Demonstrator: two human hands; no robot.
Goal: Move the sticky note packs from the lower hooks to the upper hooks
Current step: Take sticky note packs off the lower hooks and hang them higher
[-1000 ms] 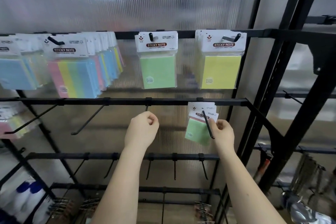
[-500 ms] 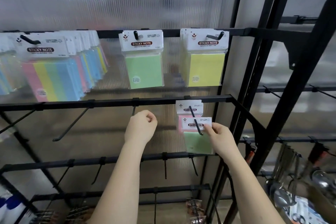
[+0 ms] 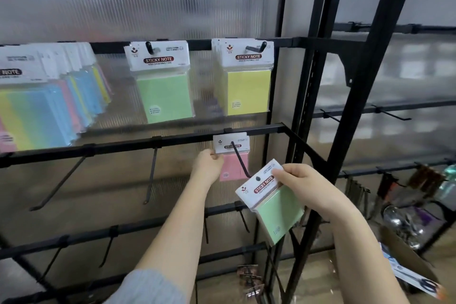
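The right hand (image 3: 299,181) has its fingers clamped on the header card of a green sticky note pack (image 3: 270,201), tilted and clear of the lower hook (image 3: 240,161). The left hand (image 3: 209,164) pinches the edge of a pink pack (image 3: 233,155) hanging on that hook. Green and yellow packs (image 3: 246,76) hang above.

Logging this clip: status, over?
Right hand holds green pack, off hook. Left hand pinches pink pack, on lower hook. Nothing blocking.
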